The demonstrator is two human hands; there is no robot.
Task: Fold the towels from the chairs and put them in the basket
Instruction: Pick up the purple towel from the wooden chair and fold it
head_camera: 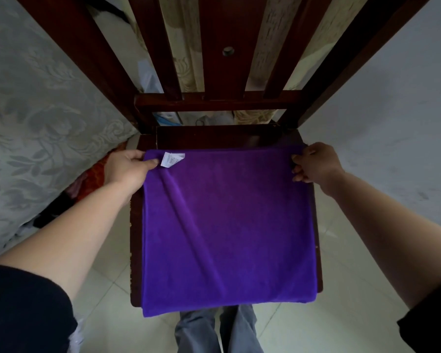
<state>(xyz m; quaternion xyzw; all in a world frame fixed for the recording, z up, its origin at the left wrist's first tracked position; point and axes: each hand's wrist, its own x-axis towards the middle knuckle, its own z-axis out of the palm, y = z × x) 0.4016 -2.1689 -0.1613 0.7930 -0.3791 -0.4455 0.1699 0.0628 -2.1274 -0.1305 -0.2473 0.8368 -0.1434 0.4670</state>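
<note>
A purple towel [227,225] lies folded flat over the seat of a dark wooden chair [214,136], its near edge hanging slightly over the seat's front. A white tag [172,159] sticks up at its far left corner. My left hand [127,169] pinches that far left corner beside the tag. My right hand [313,164] grips the far right corner. Both hands are at the towel's far edge, close to the chair back. No basket is in view.
The chair's slatted back [214,59] rises straight ahead. A grey floral bedspread [36,110] hangs close on the left, with clothes on the floor below it. A pale wall [392,98] is on the right. My legs stand on light floor tiles [107,289] under the seat's front.
</note>
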